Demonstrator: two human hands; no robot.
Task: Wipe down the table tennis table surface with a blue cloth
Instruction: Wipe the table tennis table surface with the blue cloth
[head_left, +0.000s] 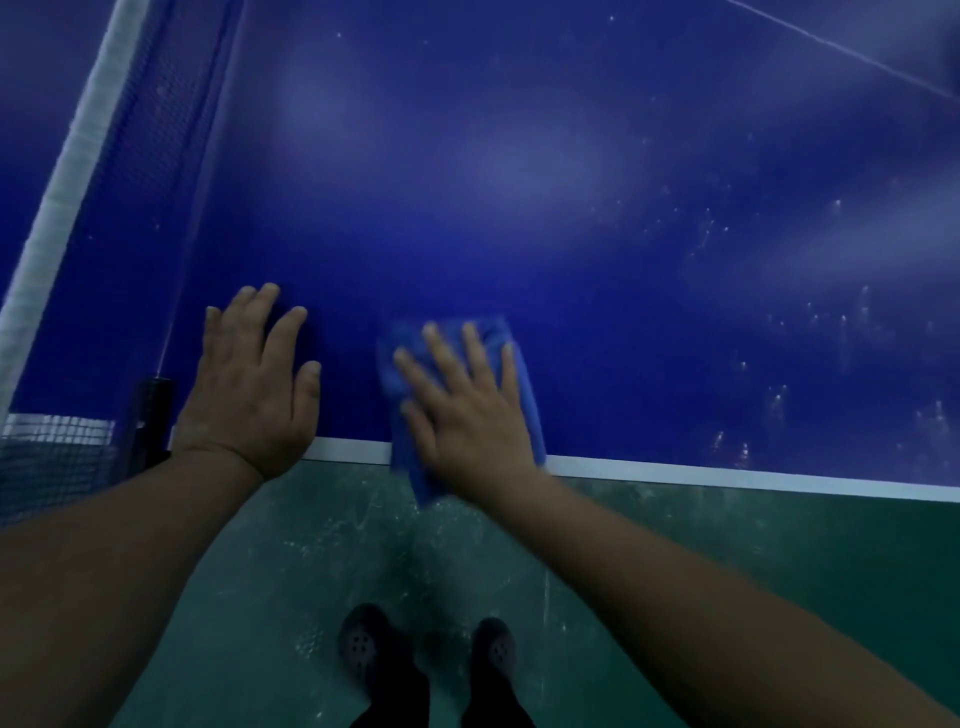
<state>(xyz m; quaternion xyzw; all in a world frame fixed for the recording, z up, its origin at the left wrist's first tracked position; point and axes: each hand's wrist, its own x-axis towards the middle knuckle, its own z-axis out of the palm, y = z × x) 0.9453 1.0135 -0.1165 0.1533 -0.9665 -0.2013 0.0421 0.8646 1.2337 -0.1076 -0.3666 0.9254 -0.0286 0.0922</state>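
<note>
Right hand (467, 405) flat, fingers spread, pressing blue cloth (522, 384), mostly hidden beneath it, on table (519, 182) edge; left hand (254, 379) flat beside, fingers apart, net (67, 171) cropped beyond it.

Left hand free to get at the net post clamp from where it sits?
Probably yes. The left hand rests flat on the table, holding nothing, and the black net post clamp sits just beside it at the edge with nothing between.

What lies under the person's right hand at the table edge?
A folded blue cloth, pressed flat by the right hand on the table tennis table. Its lower corner hangs past the white edge line. The surface beneath is hidden.
</note>
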